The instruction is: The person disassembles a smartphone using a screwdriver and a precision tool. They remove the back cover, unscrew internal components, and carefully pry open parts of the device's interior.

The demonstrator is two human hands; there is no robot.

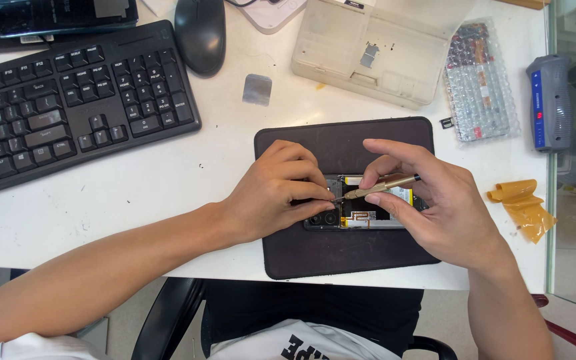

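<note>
**Tweezers working at an opened phone**

Phone is lying back-open on a dark mat, mostly under the fingers. The right hand is gripping tweezers, thumb and forefinger clamped together on the shaft, with the tip pointing toward the left fingertips. The left hand is pressing on the phone's left end, its fingers curled together, thumb and forefinger closing just beside the tweezer tip; whether they are pinching anything, I cannot tell. Bare mat is showing above the knuckles and below both palms, up to the table's near edge. Beyond the left knuckles a keyboard and mouse are sitting well apart. Past the right fingers are lying a parts box, a bubble-wrap pouch and crumpled amber tape.
</note>
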